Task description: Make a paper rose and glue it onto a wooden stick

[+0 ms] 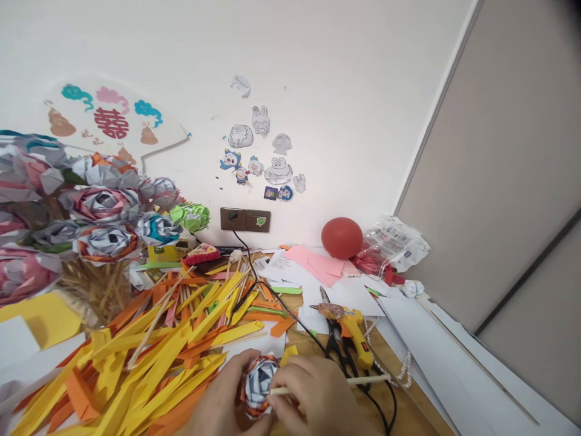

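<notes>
At the bottom centre, my left hand (229,393) curls round a paper flower (259,384) folded from white-grey strips with orange at its outer edge. My right hand (313,396) pinches a thin wooden stick (370,380). One end of this stick rests at the flower's face, and the other sticks out to the right past my knuckles. Whether the tip goes into the folds, I cannot tell. Just behind my right hand lie a yellow glue gun (358,339) and black-handled scissors (338,348). Folded yellow paper strips (154,375) spread beside my left hand.
A bunch of finished paper flowers (106,206) stands at the left. A black cable (290,312) runs from the wall socket (245,219) across the table. A red balloon (342,238) sits at the back, with white paper sheets (422,339) and a bead string (405,369) at the right.
</notes>
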`<state>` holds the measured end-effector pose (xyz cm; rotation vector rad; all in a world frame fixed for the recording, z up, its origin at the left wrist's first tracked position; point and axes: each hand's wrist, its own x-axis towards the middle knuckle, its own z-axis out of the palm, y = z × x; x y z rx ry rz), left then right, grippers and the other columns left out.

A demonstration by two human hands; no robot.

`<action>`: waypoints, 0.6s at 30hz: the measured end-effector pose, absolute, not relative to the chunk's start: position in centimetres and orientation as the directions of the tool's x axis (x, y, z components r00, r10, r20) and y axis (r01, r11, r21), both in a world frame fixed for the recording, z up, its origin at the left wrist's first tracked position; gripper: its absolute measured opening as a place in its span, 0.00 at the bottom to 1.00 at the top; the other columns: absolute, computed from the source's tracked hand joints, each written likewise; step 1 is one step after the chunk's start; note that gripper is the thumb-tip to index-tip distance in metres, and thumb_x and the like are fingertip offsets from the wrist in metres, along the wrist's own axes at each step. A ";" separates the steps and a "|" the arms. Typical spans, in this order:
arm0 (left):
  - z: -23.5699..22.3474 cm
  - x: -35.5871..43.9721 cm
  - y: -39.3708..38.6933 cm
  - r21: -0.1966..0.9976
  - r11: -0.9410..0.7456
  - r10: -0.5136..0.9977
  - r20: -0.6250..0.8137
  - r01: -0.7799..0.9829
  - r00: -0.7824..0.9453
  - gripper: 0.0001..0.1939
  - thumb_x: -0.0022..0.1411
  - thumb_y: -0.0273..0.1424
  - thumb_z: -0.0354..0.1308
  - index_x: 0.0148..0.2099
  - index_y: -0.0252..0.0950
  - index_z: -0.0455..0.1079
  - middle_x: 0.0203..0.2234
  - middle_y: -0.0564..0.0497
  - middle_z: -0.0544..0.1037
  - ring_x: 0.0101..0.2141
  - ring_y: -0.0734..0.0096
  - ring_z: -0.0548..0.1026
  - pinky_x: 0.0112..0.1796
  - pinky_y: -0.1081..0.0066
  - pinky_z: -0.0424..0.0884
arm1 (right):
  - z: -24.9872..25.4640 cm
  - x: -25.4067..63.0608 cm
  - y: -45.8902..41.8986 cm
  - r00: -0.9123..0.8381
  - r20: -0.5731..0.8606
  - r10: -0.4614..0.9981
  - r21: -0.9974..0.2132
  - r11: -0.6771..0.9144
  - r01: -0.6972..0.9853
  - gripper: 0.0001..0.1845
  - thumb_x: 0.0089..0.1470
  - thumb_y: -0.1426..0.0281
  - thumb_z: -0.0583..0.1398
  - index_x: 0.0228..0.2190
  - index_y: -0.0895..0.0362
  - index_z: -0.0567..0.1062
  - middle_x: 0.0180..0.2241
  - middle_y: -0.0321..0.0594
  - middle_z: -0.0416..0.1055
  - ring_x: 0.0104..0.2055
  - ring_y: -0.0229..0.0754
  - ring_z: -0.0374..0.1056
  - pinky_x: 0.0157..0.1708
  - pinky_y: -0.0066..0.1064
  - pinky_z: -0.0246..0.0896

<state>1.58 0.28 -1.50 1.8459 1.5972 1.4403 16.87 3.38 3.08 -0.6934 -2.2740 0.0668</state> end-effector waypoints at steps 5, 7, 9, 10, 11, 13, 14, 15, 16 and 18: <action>-2.2 1.7 0.4 0.734 -0.352 0.844 0.517 0.581 -0.142 0.20 0.44 0.32 0.60 0.43 0.41 0.64 0.32 0.51 0.78 0.31 0.63 0.77 0.32 0.70 0.74 | 3.4 17.1 3.6 -0.613 0.435 0.659 -0.455 0.749 0.482 0.04 0.45 0.75 0.56 0.23 0.57 0.71 0.21 0.33 0.69 0.23 0.33 0.64 0.22 0.23 0.50; -2.1 1.7 0.4 0.712 -0.351 0.832 0.536 0.608 -0.146 0.19 0.44 0.31 0.60 0.42 0.42 0.65 0.32 0.52 0.78 0.32 0.64 0.77 0.32 0.70 0.74 | 3.5 17.2 3.6 -0.621 0.412 0.667 -0.431 0.743 0.512 0.03 0.43 0.75 0.58 0.23 0.57 0.72 0.20 0.32 0.69 0.23 0.33 0.63 0.22 0.23 0.49; -2.1 1.6 0.4 0.702 -0.341 0.826 0.541 0.626 -0.157 0.20 0.44 0.32 0.60 0.43 0.41 0.65 0.33 0.51 0.78 0.34 0.63 0.77 0.34 0.69 0.73 | 3.7 17.3 3.6 -0.632 0.400 0.664 -0.408 0.746 0.526 0.02 0.43 0.74 0.60 0.24 0.56 0.73 0.21 0.32 0.70 0.23 0.34 0.64 0.23 0.24 0.49; -2.2 1.6 0.4 0.700 -0.335 0.826 0.541 0.631 -0.162 0.20 0.45 0.33 0.60 0.43 0.41 0.65 0.34 0.51 0.78 0.35 0.62 0.76 0.35 0.68 0.73 | 3.8 17.4 3.6 -0.640 0.390 0.662 -0.405 0.748 0.526 0.02 0.43 0.74 0.60 0.25 0.56 0.74 0.22 0.32 0.71 0.24 0.34 0.64 0.23 0.23 0.50; -2.3 1.6 0.4 0.699 -0.331 0.827 0.539 0.634 -0.162 0.20 0.45 0.34 0.60 0.44 0.41 0.65 0.35 0.50 0.78 0.35 0.62 0.76 0.36 0.68 0.73 | 3.9 17.4 3.6 -0.648 0.377 0.661 -0.410 0.747 0.523 0.02 0.44 0.74 0.61 0.25 0.56 0.74 0.22 0.32 0.71 0.24 0.34 0.65 0.23 0.23 0.50; -2.6 1.5 0.4 0.700 -0.337 0.833 0.534 0.630 -0.147 0.20 0.45 0.35 0.60 0.44 0.42 0.65 0.35 0.50 0.78 0.35 0.62 0.76 0.35 0.68 0.73 | 4.1 17.5 3.7 -0.664 0.353 0.659 -0.421 0.746 0.516 0.03 0.45 0.75 0.60 0.24 0.55 0.74 0.23 0.32 0.72 0.26 0.34 0.66 0.25 0.22 0.51; -2.7 1.5 0.4 0.701 -0.343 0.835 0.533 0.625 -0.140 0.20 0.46 0.35 0.60 0.44 0.42 0.64 0.35 0.50 0.78 0.35 0.63 0.76 0.35 0.68 0.73 | 4.1 17.5 3.7 -0.669 0.350 0.656 -0.422 0.748 0.512 0.04 0.46 0.75 0.60 0.24 0.56 0.74 0.23 0.32 0.72 0.26 0.34 0.66 0.25 0.22 0.52; -2.8 1.5 0.4 0.703 -0.343 0.836 0.531 0.623 -0.139 0.20 0.46 0.35 0.60 0.44 0.42 0.64 0.35 0.50 0.78 0.34 0.63 0.77 0.34 0.68 0.74 | 4.1 17.5 3.7 -0.670 0.353 0.653 -0.417 0.751 0.511 0.04 0.46 0.76 0.60 0.24 0.56 0.74 0.23 0.32 0.73 0.26 0.34 0.66 0.25 0.22 0.52; -2.8 1.5 0.4 0.705 -0.339 0.837 0.529 0.623 -0.143 0.20 0.46 0.35 0.60 0.44 0.42 0.64 0.35 0.50 0.78 0.34 0.62 0.77 0.34 0.68 0.74 | 4.1 17.5 3.7 -0.669 0.362 0.649 -0.406 0.756 0.514 0.04 0.46 0.76 0.60 0.24 0.56 0.74 0.23 0.32 0.73 0.26 0.34 0.67 0.25 0.22 0.52; -2.7 1.6 0.4 0.705 -0.322 0.835 0.526 0.632 -0.161 0.20 0.45 0.35 0.60 0.44 0.42 0.65 0.35 0.50 0.78 0.35 0.62 0.77 0.35 0.67 0.73 | 3.9 17.5 3.9 -0.669 0.390 0.633 -0.362 0.773 0.520 0.03 0.46 0.75 0.60 0.24 0.56 0.74 0.24 0.32 0.74 0.26 0.34 0.67 0.24 0.23 0.52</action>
